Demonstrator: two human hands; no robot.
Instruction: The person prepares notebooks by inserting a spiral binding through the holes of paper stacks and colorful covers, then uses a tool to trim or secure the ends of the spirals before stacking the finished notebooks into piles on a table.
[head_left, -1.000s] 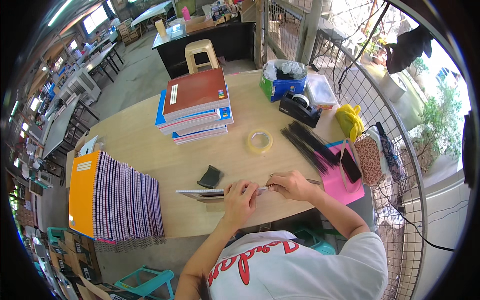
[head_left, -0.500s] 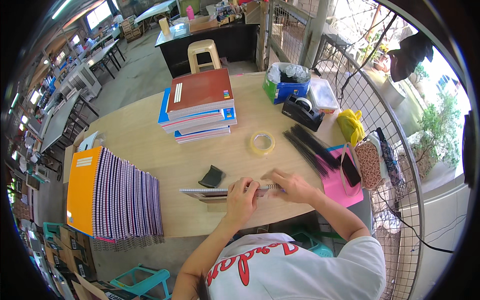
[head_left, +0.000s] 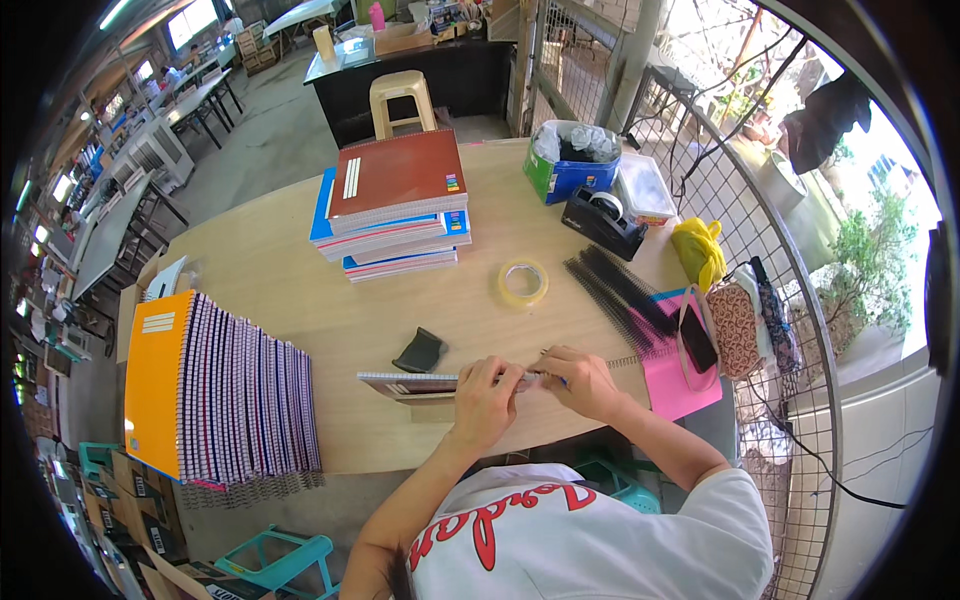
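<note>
A notebook (head_left: 408,388) stands on edge near the front of the table, its page edges upward. My left hand (head_left: 486,398) grips it by its right part, fingers closed over the upper edge. At the notebook's right end, my right hand (head_left: 580,383) is closed in a pinch. From it a thin dark spiral binding coil (head_left: 625,361) sticks out to the right, and the fingertips hide where the coil meets the pages. A small black curved piece (head_left: 420,351) lies just beyond the notebook.
Many spiral-bound notebooks (head_left: 245,400) stack at left; more notebooks (head_left: 395,185) pile at the back. Clear tape (head_left: 523,283), a tape dispenser (head_left: 603,222), black coils (head_left: 625,295), a pink folder (head_left: 680,385) with a phone (head_left: 698,338), and a blue-green box (head_left: 573,165) occupy the right side.
My right hand has drawn in toward the notebook's right end and its fingers have closed. The coil now shows sticking out to the right of it. My left hand keeps its hold.
</note>
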